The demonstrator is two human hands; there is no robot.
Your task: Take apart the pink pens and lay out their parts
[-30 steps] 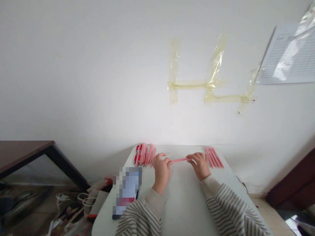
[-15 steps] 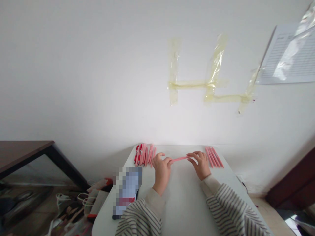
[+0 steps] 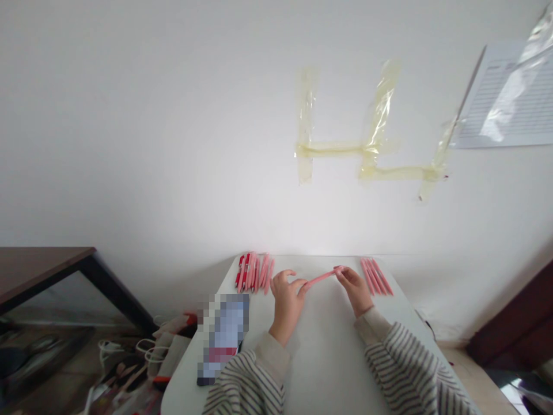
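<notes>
A slim pink pen [image 3: 322, 278] is stretched between my two hands above the white table [image 3: 328, 357]. My left hand [image 3: 288, 300] pinches its lower left end between thumb and finger. At the raised right end, my right hand [image 3: 355, 289] has its fingertips closed on the pen. Left of my left hand lies a row of red and pink pens [image 3: 254, 273], some of them overlapping. Just beyond my right hand several pink pens [image 3: 377, 276] lie side by side.
A phone with a blurred screen [image 3: 227, 334] lies along the table's left side. The white wall [image 3: 194, 144] rises right behind the table, with yellowish tape [image 3: 334, 150] on it. Bags and cables [image 3: 151, 351] crowd the floor at left, near a dark-framed brown table [image 3: 43, 268].
The pen's right end has risen, so it tilts more steeply. My right hand's fingers have drawn together around that end, and my left hand has shifted slightly right.
</notes>
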